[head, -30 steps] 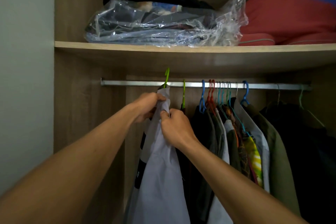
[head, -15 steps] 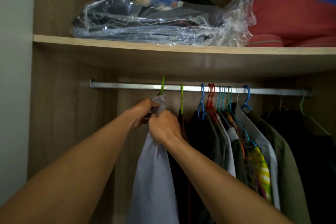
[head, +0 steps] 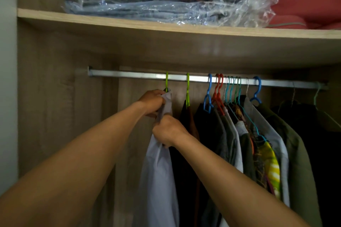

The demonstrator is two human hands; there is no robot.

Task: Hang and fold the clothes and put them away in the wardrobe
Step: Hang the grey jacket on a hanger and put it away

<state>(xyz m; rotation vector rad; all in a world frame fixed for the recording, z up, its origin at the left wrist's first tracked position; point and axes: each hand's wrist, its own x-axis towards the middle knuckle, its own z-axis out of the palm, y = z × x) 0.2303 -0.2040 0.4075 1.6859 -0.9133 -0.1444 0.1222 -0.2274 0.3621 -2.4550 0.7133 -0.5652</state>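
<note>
A pale lilac shirt (head: 158,175) hangs from a green hanger (head: 166,82) hooked over the metal rail (head: 129,74), at the left end of the row of clothes. My left hand (head: 152,102) grips the shirt's collar just under the hanger hook. My right hand (head: 168,131) pinches the shirt's front edge a little lower. The hanger's shoulders are hidden under the cloth.
To the right hang a dark garment on a second green hanger (head: 187,88), then several clothes on blue, red and teal hangers (head: 217,92). The shelf (head: 129,24) above carries a clear plastic bag of folded clothes (head: 166,0) and red bedding (head: 310,0). The wardrobe's side wall (head: 55,107) stands left.
The green hanger's hook came down onto the rail. Both hands stayed on the shirt near the collar, and my view moved closer.
</note>
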